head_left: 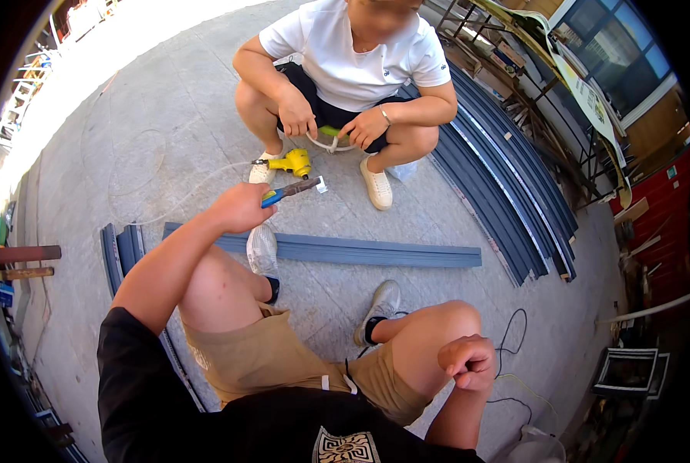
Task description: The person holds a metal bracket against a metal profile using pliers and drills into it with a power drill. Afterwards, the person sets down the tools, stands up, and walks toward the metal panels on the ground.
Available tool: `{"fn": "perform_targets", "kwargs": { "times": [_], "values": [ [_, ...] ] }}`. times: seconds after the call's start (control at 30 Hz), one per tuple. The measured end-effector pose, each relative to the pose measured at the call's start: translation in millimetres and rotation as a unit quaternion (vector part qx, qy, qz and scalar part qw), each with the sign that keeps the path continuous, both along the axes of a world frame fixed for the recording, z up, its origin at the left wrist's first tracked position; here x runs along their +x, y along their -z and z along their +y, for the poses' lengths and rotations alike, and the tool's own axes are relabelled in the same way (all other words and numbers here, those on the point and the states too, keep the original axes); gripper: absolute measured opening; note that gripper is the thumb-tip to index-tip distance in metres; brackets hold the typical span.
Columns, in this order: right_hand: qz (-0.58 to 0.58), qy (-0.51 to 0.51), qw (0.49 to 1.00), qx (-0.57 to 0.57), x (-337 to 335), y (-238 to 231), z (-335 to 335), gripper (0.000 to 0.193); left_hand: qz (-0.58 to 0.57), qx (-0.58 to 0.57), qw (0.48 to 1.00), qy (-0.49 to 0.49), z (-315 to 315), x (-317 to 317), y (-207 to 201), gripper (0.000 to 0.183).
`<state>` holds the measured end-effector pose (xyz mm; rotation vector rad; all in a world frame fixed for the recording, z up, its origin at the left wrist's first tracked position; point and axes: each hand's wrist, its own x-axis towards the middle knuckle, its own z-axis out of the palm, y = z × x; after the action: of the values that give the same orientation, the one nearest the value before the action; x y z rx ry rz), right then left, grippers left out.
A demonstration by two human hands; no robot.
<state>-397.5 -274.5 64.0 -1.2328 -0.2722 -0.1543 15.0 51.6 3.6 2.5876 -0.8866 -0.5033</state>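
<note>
My left hand point(241, 207) is closed round the blue-and-yellow handles of a pair of pliers point(289, 190), held out above the floor. At the tips of its jaws is a small white piece point(322, 185). Over my bent right knee, my right hand point(468, 361) is curled closed; its inner side is hidden, so I cannot make out whether it holds anything. Below the pliers a long grey profile point(376, 253) lies across the floor, by my shoes. Just beyond the pliers a yellow air tool point(292, 163) with a thin hose rests near the other person's shoe.
Facing me, a person in a white shirt point(345, 54) squats low, both hands between the knees. Long grey profiles point(492, 185) are stacked at the right, and more point(125, 251) lie left of my leg. Black cable point(515, 332) and small frames point(627, 370) lie at right.
</note>
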Motion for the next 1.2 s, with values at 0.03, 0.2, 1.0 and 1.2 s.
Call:
{"fn": "perform_targets", "kwargs": {
  "times": [0.03,0.2,1.0,1.2],
  "values": [
    [0.005,0.067,0.998,0.01,-15.3,1.1,-8.4,0.027,-0.002,-0.012,1.0,0.005,1.0,1.6,0.9,0.036],
    [0.076,0.411,0.888,0.192,-77.6,36.0,-57.4,0.028,-0.004,-0.015,1.0,0.014,-5.2,-4.7,-2.3,0.036],
    [0.599,0.471,0.588,0.272,-316.7,449.4,29.6,0.061,0.035,-0.039,0.999,0.0,-30.8,-13.5,-9.1,0.047],
    [0.703,0.449,0.493,0.247,-336.6,518.3,50.2,0.072,0.16,-0.008,0.985,-0.061,-15.3,-9.4,2.0,0.027]
  ]
}}
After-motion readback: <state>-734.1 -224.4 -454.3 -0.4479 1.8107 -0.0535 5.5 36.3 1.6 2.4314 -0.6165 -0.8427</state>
